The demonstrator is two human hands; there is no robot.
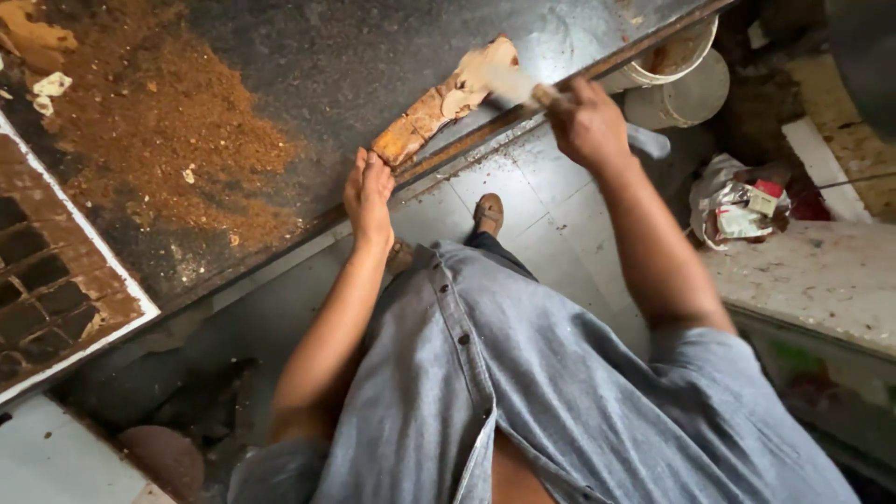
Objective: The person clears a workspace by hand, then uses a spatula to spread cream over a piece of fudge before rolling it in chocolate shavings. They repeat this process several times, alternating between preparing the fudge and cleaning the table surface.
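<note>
Brown, crumbly slab [439, 105] lies at the dark worktop's [355, 56] edge; my left hand [369, 191] pins its near end with flat fingers, my right hand [586, 121] is fisted round a brush [511, 84]. A hard stroke could tip it off.

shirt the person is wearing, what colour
The shirt is light blue-grey, with dark buttons; the head view shows it.

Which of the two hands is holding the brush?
The right hand grips the brush and sweeps it over the long bark-like piece. The left hand holds no tool; it steadies that piece's near end on the dark table.
</note>
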